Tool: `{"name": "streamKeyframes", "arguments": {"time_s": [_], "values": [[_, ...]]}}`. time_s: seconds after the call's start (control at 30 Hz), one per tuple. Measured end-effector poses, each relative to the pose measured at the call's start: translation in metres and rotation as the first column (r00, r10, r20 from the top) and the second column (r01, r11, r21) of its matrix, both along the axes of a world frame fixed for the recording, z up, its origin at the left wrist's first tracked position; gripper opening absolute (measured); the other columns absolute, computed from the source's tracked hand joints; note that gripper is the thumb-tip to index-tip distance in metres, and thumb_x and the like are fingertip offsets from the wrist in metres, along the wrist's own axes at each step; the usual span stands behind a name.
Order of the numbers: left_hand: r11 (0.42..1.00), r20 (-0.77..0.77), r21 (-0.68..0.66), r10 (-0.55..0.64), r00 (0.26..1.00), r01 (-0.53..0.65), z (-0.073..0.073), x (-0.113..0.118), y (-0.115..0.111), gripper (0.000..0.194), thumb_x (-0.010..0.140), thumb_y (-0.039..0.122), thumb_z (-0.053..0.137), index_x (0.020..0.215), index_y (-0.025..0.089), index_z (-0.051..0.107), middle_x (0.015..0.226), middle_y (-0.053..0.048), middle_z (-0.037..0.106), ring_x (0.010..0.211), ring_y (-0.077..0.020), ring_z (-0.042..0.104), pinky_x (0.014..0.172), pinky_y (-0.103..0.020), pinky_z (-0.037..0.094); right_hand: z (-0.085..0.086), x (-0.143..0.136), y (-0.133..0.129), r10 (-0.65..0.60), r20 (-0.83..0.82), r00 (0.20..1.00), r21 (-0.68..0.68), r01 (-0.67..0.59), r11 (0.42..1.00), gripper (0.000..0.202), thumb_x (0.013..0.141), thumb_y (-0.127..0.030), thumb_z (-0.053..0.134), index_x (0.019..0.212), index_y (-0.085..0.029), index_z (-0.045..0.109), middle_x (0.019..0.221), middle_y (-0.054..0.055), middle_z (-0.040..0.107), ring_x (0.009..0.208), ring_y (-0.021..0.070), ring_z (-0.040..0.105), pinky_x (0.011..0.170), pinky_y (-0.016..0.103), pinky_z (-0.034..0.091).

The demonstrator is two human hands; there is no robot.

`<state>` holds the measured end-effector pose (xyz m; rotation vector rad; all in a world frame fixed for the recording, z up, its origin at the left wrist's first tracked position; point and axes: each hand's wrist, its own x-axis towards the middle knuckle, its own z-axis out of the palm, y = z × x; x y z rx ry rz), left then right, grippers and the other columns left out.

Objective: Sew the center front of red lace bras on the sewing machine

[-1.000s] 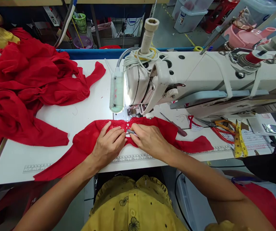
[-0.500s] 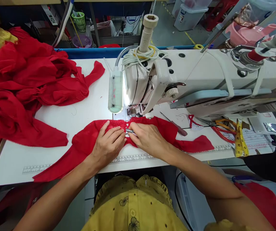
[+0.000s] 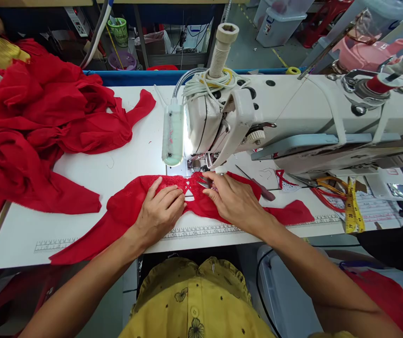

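A red lace-trimmed garment piece (image 3: 125, 199) lies spread along the front of the sewing table, with narrow criss-cross lacing (image 3: 187, 186) across the gap in its middle. My left hand (image 3: 161, 209) rests flat on the fabric just left of that lacing, fingers stretched out. In my right hand (image 3: 234, 202) are small metal thread snips (image 3: 204, 183), their blades apart and pointing left over the lace on the right side. My palm and fingers hide the snips' handle. Directly behind the lacing is the presser foot (image 3: 196, 164) of the sewing machine (image 3: 204, 122).
A heap of red fabric (image 3: 57, 108) covers the table's left side. Right of the garment lie a pointed tool with a dark red handle (image 3: 266, 192), orange-handled scissors (image 3: 331, 184) and a yellow tape measure (image 3: 352, 211). A printed ruler (image 3: 201, 232) runs along the front edge.
My right hand and the snips have shifted right, off the lacing, and the blades now show apart. The lacing is uncovered. My left hand stays put.
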<state>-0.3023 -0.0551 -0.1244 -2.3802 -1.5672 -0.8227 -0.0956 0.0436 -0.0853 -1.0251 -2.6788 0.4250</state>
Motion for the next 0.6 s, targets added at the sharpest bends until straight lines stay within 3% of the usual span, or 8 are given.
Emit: {"name": "streamKeyframes", "arguments": {"time_s": [0.13,0.23,0.43,0.6], "values": [[1.000,-0.001,-0.006,-0.001,1.000,0.001,0.000,0.000,0.000,0.014,0.094,0.014,0.060,0.107,0.015,0.066,0.104,-0.008,0.076,0.102,-0.0240,0.071,0.110,-0.055,0.044,-0.007,0.000,0.004,0.182,-0.053,0.982,0.015,-0.182,0.983,0.023,0.099,-0.020,0.046,0.111,-0.018,0.065,0.092,0.005,0.072,0.081,0.0175,0.065,0.067,0.027,0.045],[1.000,0.005,-0.018,-0.001,1.000,0.001,0.000,0.000,-0.001,0.015,0.094,0.013,0.059,0.108,0.014,0.065,0.105,-0.009,0.075,0.103,-0.0251,0.070,0.110,-0.057,0.043,-0.018,-0.008,0.005,0.307,0.026,0.951,0.114,-0.308,0.945,0.029,0.091,-0.010,0.046,0.109,-0.017,0.069,0.080,0.004,0.067,0.074,0.0166,0.061,0.062,0.026,0.040],[1.000,0.018,-0.023,0.010,1.000,-0.010,-0.001,0.000,0.000,0.015,0.094,0.013,0.059,0.108,0.016,0.064,0.114,-0.010,0.074,0.105,-0.0245,0.071,0.112,-0.056,0.041,-0.037,-0.014,0.008,0.343,0.034,0.939,0.163,-0.344,0.925,0.035,0.092,-0.009,0.047,0.119,-0.016,0.067,0.080,0.004,0.067,0.075,0.0157,0.060,0.063,0.025,0.040],[0.997,-0.074,0.034,0.070,0.995,-0.068,0.000,0.004,-0.001,0.010,0.093,0.014,0.061,0.102,0.016,0.065,0.109,-0.010,0.076,0.103,-0.0248,0.072,0.116,-0.059,0.034,-0.036,-0.013,0.006,0.324,0.070,0.944,0.172,-0.331,0.928,0.030,0.096,-0.016,0.049,0.117,-0.018,0.069,0.078,0.003,0.068,0.072,0.0156,0.058,0.059,0.027,0.037]]}}
